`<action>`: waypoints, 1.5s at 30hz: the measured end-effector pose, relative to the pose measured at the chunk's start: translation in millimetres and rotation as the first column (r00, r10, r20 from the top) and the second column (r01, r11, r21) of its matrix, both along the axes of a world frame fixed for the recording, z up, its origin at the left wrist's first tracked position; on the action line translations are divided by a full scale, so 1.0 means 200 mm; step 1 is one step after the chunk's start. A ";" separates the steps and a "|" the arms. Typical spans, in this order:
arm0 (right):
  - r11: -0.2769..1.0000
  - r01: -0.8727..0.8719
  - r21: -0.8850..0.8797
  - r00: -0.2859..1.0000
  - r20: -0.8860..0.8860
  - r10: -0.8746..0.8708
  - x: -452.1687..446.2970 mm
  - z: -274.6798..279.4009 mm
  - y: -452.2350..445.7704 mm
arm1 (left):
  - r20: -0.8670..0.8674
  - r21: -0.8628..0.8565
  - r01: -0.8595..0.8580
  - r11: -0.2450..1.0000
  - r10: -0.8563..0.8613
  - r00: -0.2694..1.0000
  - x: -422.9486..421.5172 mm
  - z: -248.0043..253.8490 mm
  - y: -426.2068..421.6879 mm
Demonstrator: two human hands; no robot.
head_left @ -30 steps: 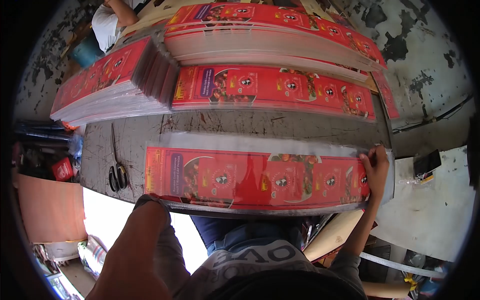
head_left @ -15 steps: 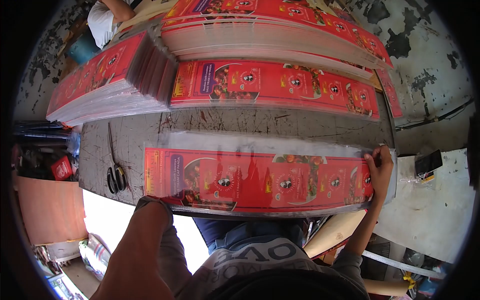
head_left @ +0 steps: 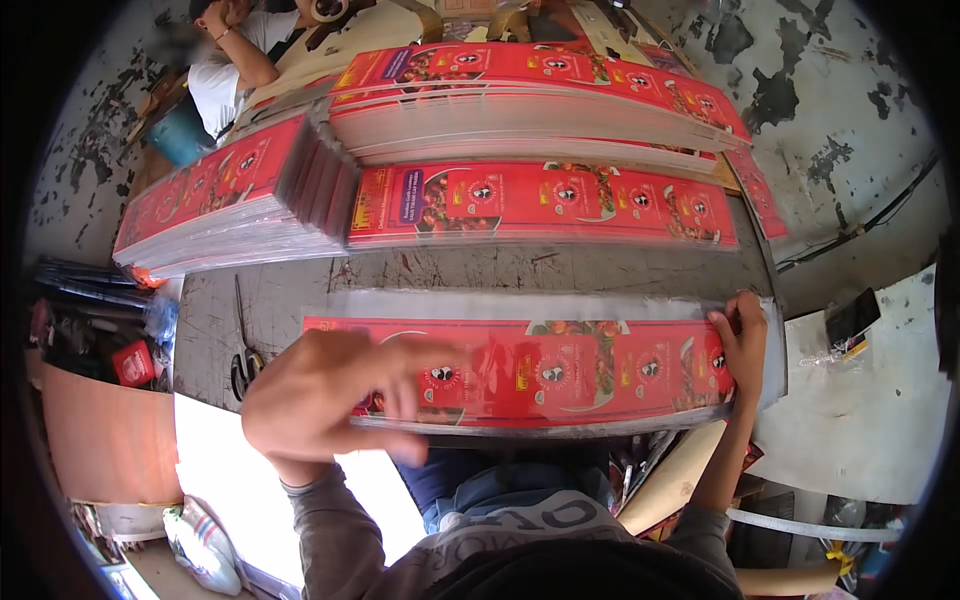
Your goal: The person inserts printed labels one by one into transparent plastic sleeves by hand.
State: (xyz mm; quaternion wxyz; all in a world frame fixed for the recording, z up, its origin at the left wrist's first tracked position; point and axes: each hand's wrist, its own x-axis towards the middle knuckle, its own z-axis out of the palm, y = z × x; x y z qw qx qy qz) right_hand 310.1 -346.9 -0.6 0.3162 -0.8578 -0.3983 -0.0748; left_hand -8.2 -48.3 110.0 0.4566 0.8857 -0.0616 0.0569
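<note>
A long red printed banner [head_left: 490,385] with food pictures and panda logos lies across the table's near edge, with clear plastic sheeting [head_left: 500,303] showing along its far side. My left hand [head_left: 325,395] is over the banner's left end, blurred by motion, its fingers spread and nothing visible in them. It covers much of that end's print. At the banner's right end, my right hand [head_left: 740,345] has its fingers curled at the edge of the banner and plastic. Partly behind my left hand lies a pair of scissors [head_left: 243,365] with dark handles.
Stacks of similar red banners stand beyond: one at left [head_left: 210,200], one in the middle [head_left: 540,205], and a taller one behind [head_left: 540,120]. Another person's arm [head_left: 245,55] shows at the far left. A dark phone-like object [head_left: 852,318] lies on the right-hand surface.
My left hand has risen from the banner's near left corner and moved over its left end, fingers spreading. My right hand stays at the right end. The view has tilted up slightly.
</note>
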 end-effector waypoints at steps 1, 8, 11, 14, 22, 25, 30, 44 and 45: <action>1.000 0.004 0.000 1.000 0.002 -0.004 0.00 0.00 0.00 | 0.002 0.000 0.004 1.000 -0.004 1.000 0.00 -0.10 0.01; 0.999 -0.024 -0.034 0.990 0.135 0.029 0.00 -0.01 -0.01 | 0.040 0.637 -0.479 0.604 0.595 0.803 -0.20 -0.41 0.11; 0.999 -0.008 -0.046 0.988 0.156 0.015 -0.01 -0.02 -0.01 | 0.116 0.582 -0.561 0.588 0.623 0.774 -0.26 -0.44 0.14; 0.999 -0.004 -0.046 0.978 0.207 0.014 -0.01 -0.02 -0.01 | 0.098 0.584 -0.613 0.532 0.704 0.704 -0.28 -0.46 0.18; 0.999 0.029 0.017 0.964 0.263 -0.032 -0.03 -0.01 -0.03 | 0.332 0.291 -0.712 0.639 0.631 0.702 -0.30 -0.59 0.33; 1.000 0.010 0.005 0.954 0.301 -0.011 -0.02 -0.02 -0.04 | 0.345 0.279 -0.739 0.613 0.655 0.673 -0.29 -0.56 0.31; 0.995 0.032 0.099 0.970 0.235 -0.055 -0.04 -0.02 -0.04 | 0.372 0.277 -0.764 0.582 0.669 0.644 -0.32 -0.56 0.30; 0.846 0.060 0.529 0.988 -0.151 0.024 -0.21 0.07 -0.33 | 0.316 -0.679 -0.453 0.578 0.787 0.530 -0.68 -0.65 0.13; 0.828 0.059 0.558 0.986 -0.160 0.038 -0.23 0.06 -0.35 | 0.336 -0.713 -0.407 0.571 0.787 0.517 -0.69 -0.69 0.13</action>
